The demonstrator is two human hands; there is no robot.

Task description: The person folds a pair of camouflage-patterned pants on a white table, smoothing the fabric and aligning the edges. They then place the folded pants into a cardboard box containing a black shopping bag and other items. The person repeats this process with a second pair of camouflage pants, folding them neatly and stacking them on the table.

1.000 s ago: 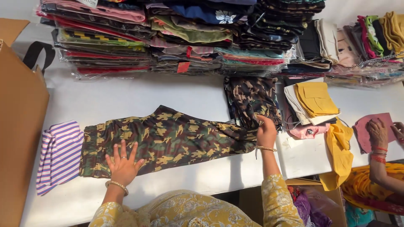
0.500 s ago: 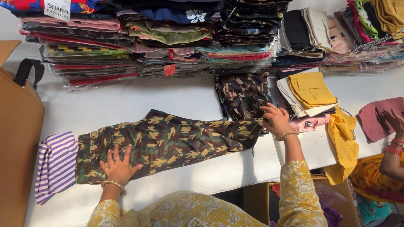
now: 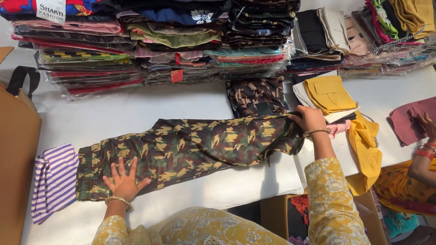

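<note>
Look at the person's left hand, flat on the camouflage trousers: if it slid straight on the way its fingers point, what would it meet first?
The left hand points up the white table. Past the green-brown camouflage cloth trousers comes bare table, then probably the plastic-wrapped stacks of folded garments.

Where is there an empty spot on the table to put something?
Bare table lies between the stacks and the camouflage trousers, and below the trousers near the edge. The right side, by the yellow clothes, is crowded.

Two camouflage trousers (image 3: 190, 147), one striped garment (image 3: 54, 181), three hands (image 3: 122, 181), one cardboard box (image 3: 16, 149)
</note>
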